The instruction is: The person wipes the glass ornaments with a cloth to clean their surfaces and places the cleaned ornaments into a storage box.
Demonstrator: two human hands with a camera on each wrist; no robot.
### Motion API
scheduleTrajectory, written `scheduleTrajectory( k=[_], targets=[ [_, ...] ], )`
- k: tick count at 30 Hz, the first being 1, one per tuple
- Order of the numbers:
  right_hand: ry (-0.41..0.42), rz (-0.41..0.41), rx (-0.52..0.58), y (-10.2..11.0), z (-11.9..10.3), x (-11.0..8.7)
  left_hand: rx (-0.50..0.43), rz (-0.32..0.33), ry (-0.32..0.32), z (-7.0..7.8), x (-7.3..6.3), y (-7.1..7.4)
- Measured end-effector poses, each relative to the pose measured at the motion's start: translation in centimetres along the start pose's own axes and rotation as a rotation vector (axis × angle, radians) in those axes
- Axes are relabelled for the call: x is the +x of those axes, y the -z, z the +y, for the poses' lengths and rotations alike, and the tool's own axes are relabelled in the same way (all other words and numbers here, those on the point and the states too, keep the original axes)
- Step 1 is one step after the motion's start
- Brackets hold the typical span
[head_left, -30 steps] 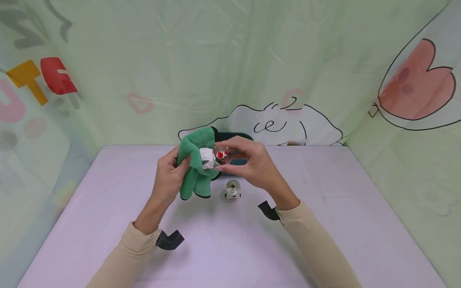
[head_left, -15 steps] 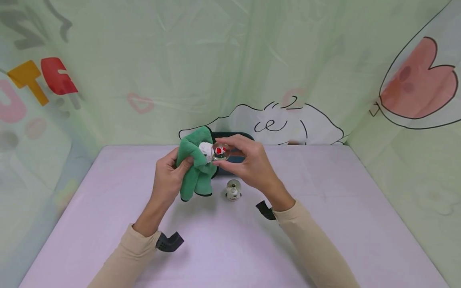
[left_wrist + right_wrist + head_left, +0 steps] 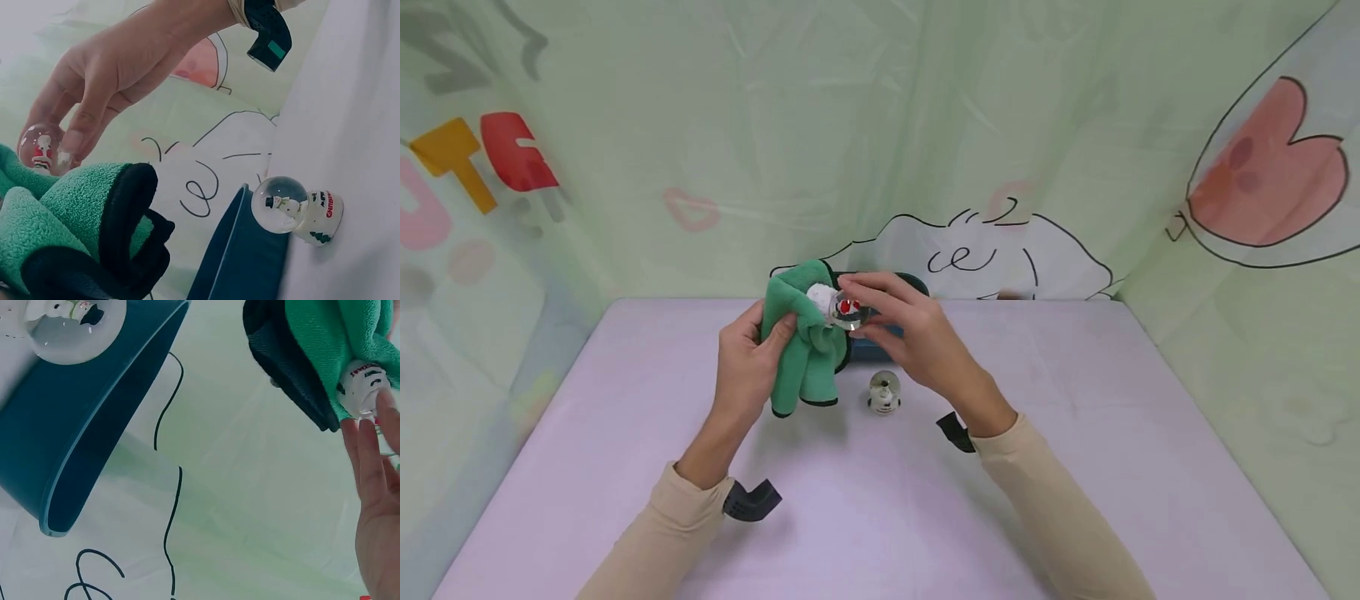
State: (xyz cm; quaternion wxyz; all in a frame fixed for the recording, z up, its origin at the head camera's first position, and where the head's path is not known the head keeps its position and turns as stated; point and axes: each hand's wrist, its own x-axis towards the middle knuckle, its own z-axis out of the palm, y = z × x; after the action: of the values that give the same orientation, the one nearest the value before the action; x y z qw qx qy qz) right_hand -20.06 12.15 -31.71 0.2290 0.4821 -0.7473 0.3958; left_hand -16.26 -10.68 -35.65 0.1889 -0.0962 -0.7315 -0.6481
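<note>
My left hand (image 3: 748, 358) grips a green cloth (image 3: 805, 333) with black edging, thumb on top, raised over the table. The cloth wraps part of the white base of a snow globe (image 3: 848, 308) that has a red and white figure inside its clear ball. Around that ball, the fingers and thumb of my right hand (image 3: 925, 333) pinch the globe, which lies tilted on its side. In the right wrist view, the lettered white base (image 3: 362, 387) pokes out of the cloth. A second snow globe (image 3: 884, 392), with a snowman inside, stands upright on the table below the hands.
Behind the hands a dark blue bin (image 3: 872, 348) stands at the back of the table (image 3: 1000, 500), partly hidden by the cloth and right hand. A green printed curtain (image 3: 737, 167) hangs behind and along both sides.
The held snow globe has shifted slightly left and up, deeper against the cloth, and the right hand has moved with it. The right fingers have changed position on the ball. The second globe stays put.
</note>
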Motion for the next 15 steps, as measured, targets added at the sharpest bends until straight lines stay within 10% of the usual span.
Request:
scheduleTrajectory(
  k=[15],
  targets=[
    [0.025, 0.032, 0.084, 0.3, 0.13, 0.16, -0.028, -0.135, -0.008, -0.33, 0.01, 0.63]
  ],
)
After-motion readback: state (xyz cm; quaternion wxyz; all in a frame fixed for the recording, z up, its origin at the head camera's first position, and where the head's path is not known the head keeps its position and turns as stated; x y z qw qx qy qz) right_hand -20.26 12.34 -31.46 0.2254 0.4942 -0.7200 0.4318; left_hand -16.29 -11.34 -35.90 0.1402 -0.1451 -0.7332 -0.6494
